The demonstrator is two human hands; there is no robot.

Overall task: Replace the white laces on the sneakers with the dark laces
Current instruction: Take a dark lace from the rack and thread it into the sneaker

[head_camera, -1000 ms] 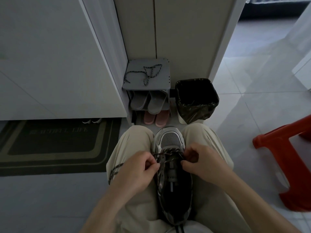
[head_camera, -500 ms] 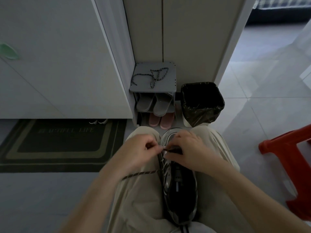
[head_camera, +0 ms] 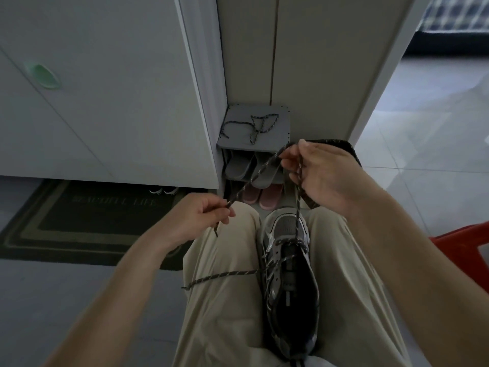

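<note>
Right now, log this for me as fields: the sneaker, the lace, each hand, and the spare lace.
sneaker: between the legs, toe pointing away
dark lace: threaded at the front eyelets, one end raised, other end lying across the left leg
left hand: pinches the raised end near its tip
right hand: holds the same strand higher up
spare lace: loose on top of the shoe rack

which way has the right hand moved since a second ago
Yes. The right hand has risen off the sneaker, pulling the dark lace up; it is now past the toe, in front of the bin.
</note>
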